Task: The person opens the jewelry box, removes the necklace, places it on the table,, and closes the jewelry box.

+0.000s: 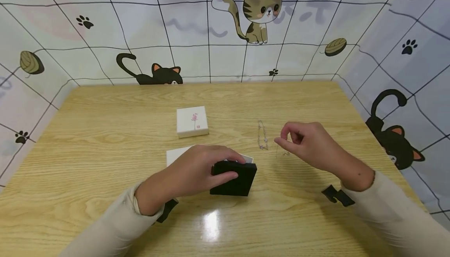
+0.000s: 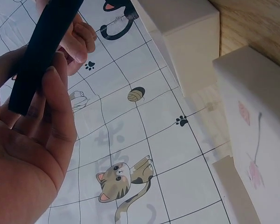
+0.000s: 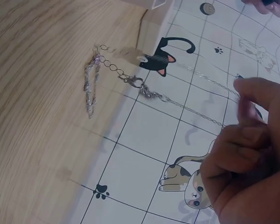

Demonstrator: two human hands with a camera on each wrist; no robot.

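My left hand (image 1: 200, 169) grips a flat black square pad (image 1: 232, 181), like a jewellery box insert, tilted up with its thin edge showing in the left wrist view. Behind that hand stands a white box (image 1: 174, 155), partly hidden. Thumb and forefinger of my right hand (image 1: 309, 145) pinch a fine silver chain (image 3: 191, 109). It hangs down with a clasp and larger end links, which show clearly in the right wrist view. Just left of it a silver bracelet (image 1: 262, 136) lies on the table in a narrow loop.
A white lid (image 1: 192, 122) with a pink flower print sits farther back on the wooden table (image 1: 116, 132). Cat-patterned sheeting (image 1: 190, 26) rises behind and at both sides. Black pieces (image 1: 338, 196) show at both wrists.
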